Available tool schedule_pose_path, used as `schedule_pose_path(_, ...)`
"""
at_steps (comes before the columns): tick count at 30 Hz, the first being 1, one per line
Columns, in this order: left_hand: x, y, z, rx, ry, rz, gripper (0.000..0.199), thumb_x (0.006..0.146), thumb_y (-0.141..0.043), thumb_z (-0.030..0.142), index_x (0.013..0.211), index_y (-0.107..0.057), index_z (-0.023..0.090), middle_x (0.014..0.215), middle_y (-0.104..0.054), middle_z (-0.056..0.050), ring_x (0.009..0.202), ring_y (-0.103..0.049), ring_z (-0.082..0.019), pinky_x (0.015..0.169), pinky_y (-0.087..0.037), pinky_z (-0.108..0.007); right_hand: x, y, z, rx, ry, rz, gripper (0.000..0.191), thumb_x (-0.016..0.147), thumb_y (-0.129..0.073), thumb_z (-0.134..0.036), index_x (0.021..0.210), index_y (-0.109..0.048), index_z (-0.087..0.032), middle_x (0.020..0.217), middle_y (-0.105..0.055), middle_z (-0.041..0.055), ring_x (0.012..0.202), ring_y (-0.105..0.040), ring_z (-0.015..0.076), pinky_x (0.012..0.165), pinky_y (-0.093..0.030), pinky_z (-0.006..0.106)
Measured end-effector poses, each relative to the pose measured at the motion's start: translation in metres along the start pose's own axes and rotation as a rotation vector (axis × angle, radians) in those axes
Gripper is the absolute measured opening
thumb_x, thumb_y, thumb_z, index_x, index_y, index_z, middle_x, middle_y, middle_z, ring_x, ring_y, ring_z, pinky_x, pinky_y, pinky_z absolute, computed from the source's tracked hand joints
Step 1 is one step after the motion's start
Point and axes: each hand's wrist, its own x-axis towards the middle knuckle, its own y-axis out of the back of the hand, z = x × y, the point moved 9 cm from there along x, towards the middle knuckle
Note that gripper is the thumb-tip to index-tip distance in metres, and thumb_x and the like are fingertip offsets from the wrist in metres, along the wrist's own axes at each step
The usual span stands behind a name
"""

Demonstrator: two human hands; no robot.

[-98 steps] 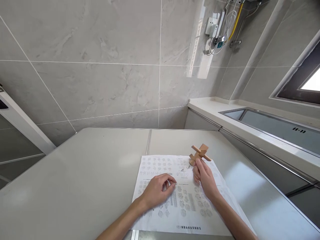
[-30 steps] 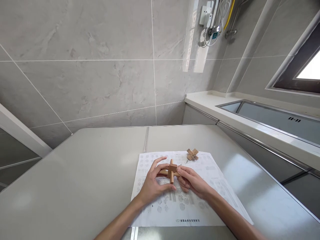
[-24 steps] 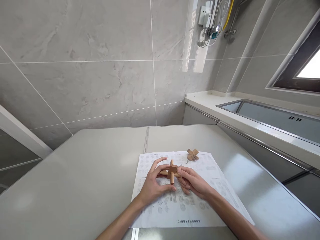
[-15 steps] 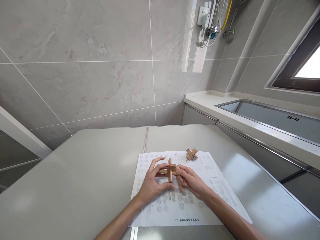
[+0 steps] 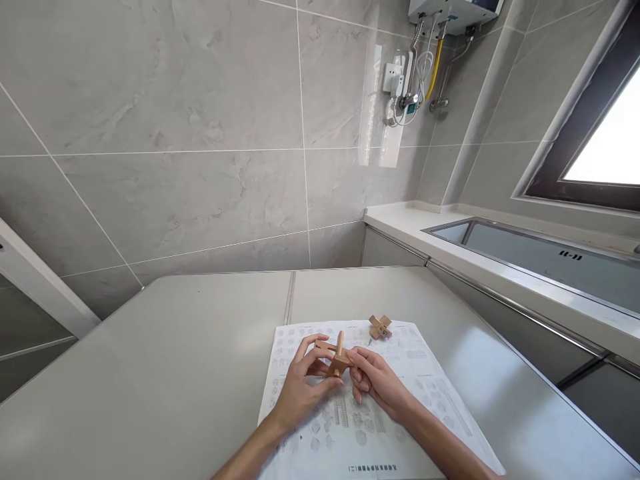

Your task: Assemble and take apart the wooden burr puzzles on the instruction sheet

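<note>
Between my two hands is a small wooden interlocking puzzle (image 5: 339, 362), with a round rod standing up from its block and a flat bar reaching left. My left hand (image 5: 306, 380) curls round its left side, thumb at the bottom and fingers on the bar. My right hand (image 5: 376, 378) pinches the right end between thumb and fingers. The puzzle is held above a printed paper sheet (image 5: 370, 440) with many small diagrams. A second wooden puzzle (image 5: 381, 327), made of crossed pieces, rests at the sheet's far edge, apart from my hands.
The sheet lies on a pale table (image 5: 175, 373) with a seam. A counter with a sink (image 5: 525, 260) runs along the right, below a window (image 5: 607, 133). Sockets (image 5: 393, 78), cables and pipes are on the tiled wall (image 5: 215, 200). Above them hangs a white box-shaped appliance (image 5: 455, 15).
The puzzle has been turned in my hands: its rod now leans, and the flat bar shows at the left. My view has tilted upward, so everything sits lower.
</note>
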Motion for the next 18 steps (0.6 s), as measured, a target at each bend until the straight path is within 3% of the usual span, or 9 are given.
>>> schedule_pose_path(7,-0.001,0.003,-0.007,0.054,-0.007,0.056,0.023,0.091,-0.083,0.045,0.098,-0.075,0.025,0.171,-0.034,-0.007,0.081,-0.073,-0.014,0.094,-0.065,-0.043,0.005,0.018,0.002,0.04,0.04,0.111,0.056,0.08,-0.084,-0.072,0.075,-0.057,-0.023,0.062,-0.046,-0.0082,0.049,-0.036,0.009,0.051,-0.051,0.029)
schedule_pose_path(9,0.002,0.01,-0.01,0.11,-0.01,0.099,0.024,0.092,-0.08,0.047,0.098,-0.073,0.025,0.169,-0.04,-0.007,0.08,-0.071,-0.013,0.091,-0.064,-0.04,0.006,0.026,0.0,0.054,0.053,0.153,0.055,0.079,-0.085,-0.072,0.077,-0.058,-0.023,0.063,-0.047,-0.0073,0.05,-0.037,0.0096,0.051,-0.051,0.029)
schedule_pose_path(11,0.008,0.022,-0.013,0.179,0.003,0.147,0.028,0.094,-0.075,0.051,0.102,-0.071,0.025,0.152,-0.059,-0.008,0.078,-0.068,-0.014,0.086,-0.063,-0.037,0.006,0.032,-0.003,0.069,0.06,0.186,0.056,0.077,-0.087,-0.072,0.078,-0.058,-0.023,0.064,-0.047,-0.007,0.051,-0.036,0.01,0.052,-0.05,0.029)
schedule_pose_path(13,0.013,0.034,-0.017,0.236,0.029,0.185,0.03,0.097,-0.069,0.053,0.107,-0.069,0.025,0.121,-0.074,-0.007,0.082,-0.068,-0.018,0.081,-0.06,-0.034,0.006,0.035,-0.005,0.078,0.059,0.207,0.057,0.075,-0.088,-0.072,0.077,-0.058,-0.024,0.064,-0.046,-0.0068,0.052,-0.036,0.0103,0.051,-0.049,0.029)
schedule_pose_path(15,0.018,0.048,-0.022,0.306,0.056,0.221,0.03,0.099,-0.065,0.053,0.109,-0.069,0.024,0.102,-0.076,-0.005,0.086,-0.068,-0.021,0.078,-0.057,-0.033,0.004,0.036,-0.006,0.081,0.053,0.216,0.058,0.073,-0.089,-0.073,0.077,-0.057,-0.024,0.064,-0.046,-0.0068,0.052,-0.036,0.0104,0.05,-0.048,0.028)
schedule_pose_path(18,0.022,0.063,-0.026,0.421,0.078,0.246,0.03,0.099,-0.064,0.054,0.106,-0.07,0.025,0.098,-0.077,-0.004,0.083,-0.068,-0.023,0.074,-0.054,-0.034,0.003,0.033,-0.007,0.078,0.037,0.212,0.058,0.074,-0.089,-0.073,0.078,-0.058,-0.024,0.063,-0.044,-0.0073,0.052,-0.035,0.0101,0.049,-0.046,0.027)
